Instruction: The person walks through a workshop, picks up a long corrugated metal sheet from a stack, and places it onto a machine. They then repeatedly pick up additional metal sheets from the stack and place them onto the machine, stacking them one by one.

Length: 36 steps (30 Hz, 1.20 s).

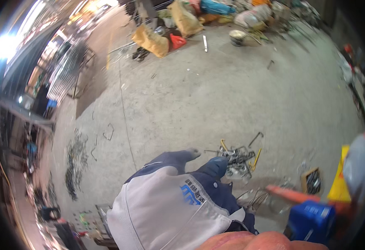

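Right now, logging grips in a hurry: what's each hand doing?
Left hand: not in view.
Right hand: cannot tell; only a blurred skin-coloured strip shows at the lower edge.

A tangled heap of bent metal rods (237, 159), grey with some yellow pieces, lies on the concrete floor at four o'clock.

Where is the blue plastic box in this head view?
The blue plastic box sits low on the right, on the concrete floor, just below an orange bar and beside a yellow container.
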Tool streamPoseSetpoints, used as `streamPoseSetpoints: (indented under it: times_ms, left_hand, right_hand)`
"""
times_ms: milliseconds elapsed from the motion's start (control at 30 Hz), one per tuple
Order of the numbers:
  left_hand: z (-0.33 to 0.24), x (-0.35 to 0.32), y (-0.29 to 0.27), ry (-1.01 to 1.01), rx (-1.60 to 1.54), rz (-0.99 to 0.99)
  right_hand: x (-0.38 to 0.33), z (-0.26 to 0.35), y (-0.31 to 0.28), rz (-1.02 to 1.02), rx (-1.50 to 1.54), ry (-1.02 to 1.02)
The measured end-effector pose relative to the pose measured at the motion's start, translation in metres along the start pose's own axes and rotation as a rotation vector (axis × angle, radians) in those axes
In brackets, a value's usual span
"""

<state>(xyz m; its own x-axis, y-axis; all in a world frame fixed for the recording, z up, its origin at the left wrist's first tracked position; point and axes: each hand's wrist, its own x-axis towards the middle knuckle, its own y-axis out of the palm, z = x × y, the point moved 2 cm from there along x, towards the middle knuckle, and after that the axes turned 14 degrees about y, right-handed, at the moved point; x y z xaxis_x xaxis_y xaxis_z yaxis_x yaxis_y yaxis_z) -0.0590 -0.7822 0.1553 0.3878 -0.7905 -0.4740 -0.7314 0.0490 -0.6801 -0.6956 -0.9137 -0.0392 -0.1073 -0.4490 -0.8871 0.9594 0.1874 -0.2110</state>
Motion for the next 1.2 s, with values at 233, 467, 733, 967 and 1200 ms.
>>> streamPoseSetpoints:
  times_ms: [233,467,733,967,1200]
  left_hand:
    - [0.048,0.033,0.002,-0.282,-0.034,0.115]
    - [-0.039,0.368,-0.058,-0.066,-0.301,0.327]
    - [-0.314,0.822,-0.248,0.121,-0.586,-0.113]
    - [-0.494,0.950,-0.110,0.085,-0.319,0.139]
    - [-0.657,0.915,0.041,0.193,0.151,0.617]
  right_hand:
    - [0.113,0.246,0.050,0.059,-0.140,-0.137]
    - [0.080,0.399,0.149,-0.083,-0.425,-0.037]
    - [0.068,0.573,0.118,-0.398,-0.122,-0.057]
    - [0.180,0.641,0.041,-0.426,-0.076,0.285]
    - [0.321,0.807,-0.127,-0.419,0.080,0.048]
